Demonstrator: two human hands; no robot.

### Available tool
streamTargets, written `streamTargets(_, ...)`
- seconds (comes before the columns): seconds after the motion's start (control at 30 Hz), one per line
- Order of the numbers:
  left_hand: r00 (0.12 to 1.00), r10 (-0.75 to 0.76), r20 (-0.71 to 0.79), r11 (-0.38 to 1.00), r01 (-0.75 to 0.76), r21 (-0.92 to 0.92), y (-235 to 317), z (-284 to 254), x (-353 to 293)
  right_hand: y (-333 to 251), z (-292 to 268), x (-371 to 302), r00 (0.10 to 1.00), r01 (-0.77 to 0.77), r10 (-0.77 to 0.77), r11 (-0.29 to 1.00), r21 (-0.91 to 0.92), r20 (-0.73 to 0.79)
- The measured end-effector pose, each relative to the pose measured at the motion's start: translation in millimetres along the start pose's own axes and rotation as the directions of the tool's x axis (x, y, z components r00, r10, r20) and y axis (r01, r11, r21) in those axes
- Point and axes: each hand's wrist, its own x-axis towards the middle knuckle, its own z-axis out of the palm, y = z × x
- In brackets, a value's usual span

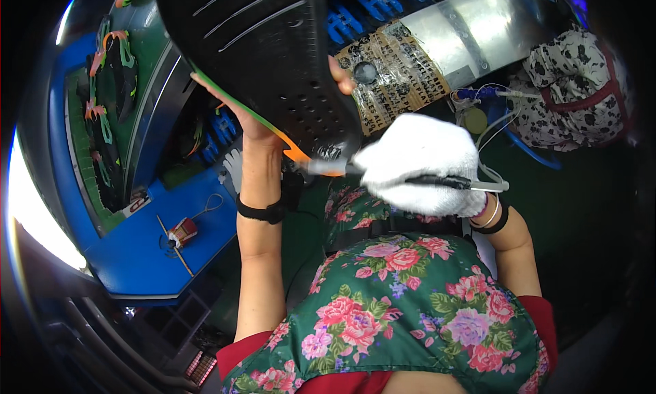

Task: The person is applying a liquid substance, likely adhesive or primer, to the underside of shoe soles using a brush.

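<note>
My left hand [254, 124] grips a large black sole-shaped piece [273, 59] from below, with fingertips curled over its right edge. Grooves run across the wide far part of the piece, and small round holes cluster nearer to me. Green and orange trim lines its left edge. In a white knitted glove, my right hand [420, 165] is closed round a slim tool [437, 181] with a black grip and a grey end. The tool's pale, blurred tip [326, 166] is at the near orange-trimmed end of the piece; whether it touches cannot be made out.
At left, a conveyor [92, 155] carries green, orange and black shoe parts. A blue table [137, 257] bears a small red-and-white object [182, 232]. Ahead are a taped cardboard-covered surface [403, 66] and blue racks [345, 26]. A spotted cloth bundle [574, 86] and hoses [488, 131] are at right.
</note>
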Motion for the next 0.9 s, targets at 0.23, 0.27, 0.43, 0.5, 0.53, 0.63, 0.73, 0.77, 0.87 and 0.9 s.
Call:
streamTargets(0.23,0.99,-0.138,-0.015,0.982,0.135,-0.13,4,-3,3,0,0,3,0.983,-0.006,-0.007,0.998,0.069,0.186)
streamTargets(0.27,0.987,-0.157,-0.014,0.977,0.154,-0.149,5,-3,3,-2,-1,2,0.983,0.011,-0.037,0.989,0.145,0.181)
streamTargets(0.43,0.962,-0.271,-0.041,0.954,0.262,-0.146,11,-4,1,1,3,8,0.976,0.087,-0.036,0.968,-0.234,0.213)
streamTargets(0.5,0.937,-0.332,-0.111,0.941,0.321,-0.107,11,-6,-1,3,2,10,0.957,0.117,-0.083,0.988,-0.105,0.279)
streamTargets(0.53,0.932,-0.35,-0.095,0.933,0.338,-0.122,10,-7,-2,4,0,10,0.959,0.054,-0.056,0.998,0.014,0.279)
streamTargets(0.63,0.906,-0.405,-0.124,0.913,0.394,-0.106,0,-8,-3,3,-5,11,0.973,-0.033,-0.008,0.984,0.174,0.23)
streamTargets(0.73,0.876,-0.443,-0.192,0.897,0.437,-0.072,-8,-9,-2,3,-7,11,0.984,-0.026,0.045,0.993,-0.113,0.173)
streamTargets(0.77,0.865,-0.457,-0.208,0.889,0.443,-0.112,-8,-9,-2,2,-7,11,0.96,-0.045,0.067,0.995,-0.087,0.271)
streamTargets(0.87,0.844,-0.495,-0.208,0.867,0.494,-0.058,-4,-9,0,2,-6,9,0.957,-0.011,-0.033,0.988,0.151,0.288)
streamTargets(0.9,0.837,-0.505,-0.21,0.858,0.513,-0.018,-2,-9,2,1,-6,9,0.954,-0.052,-0.008,0.98,0.193,0.3)
